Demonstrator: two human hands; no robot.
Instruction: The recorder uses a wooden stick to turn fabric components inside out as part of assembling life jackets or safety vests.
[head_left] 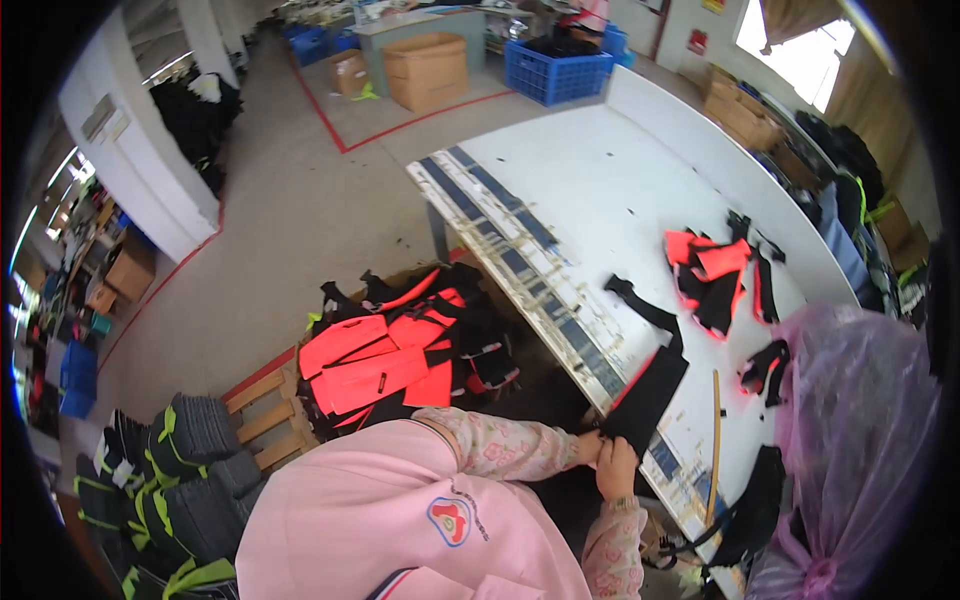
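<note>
At the near edge of the white table (560,150), a long black fabric piece (648,395) with a bright coral edge lies partly over the tabletop. A black strap (645,308) runs from its far end across the table. My left hand (588,447) and my right hand (617,470) are close together at its near end, both closed on the fabric. My fingertips are partly hidden. Farther right on the table lie a bundle of coral and black pieces (712,275) and a small black piece with coral trim (765,370).
Left of the table, a heap of coral and black pieces (375,365) rests by a wooden pallet (265,420). Stacked dark pieces (195,480) with lime ties stand nearer. A wooden stick (715,440), a black bag-like item (752,510) and a purple plastic bag (850,420) are at right.
</note>
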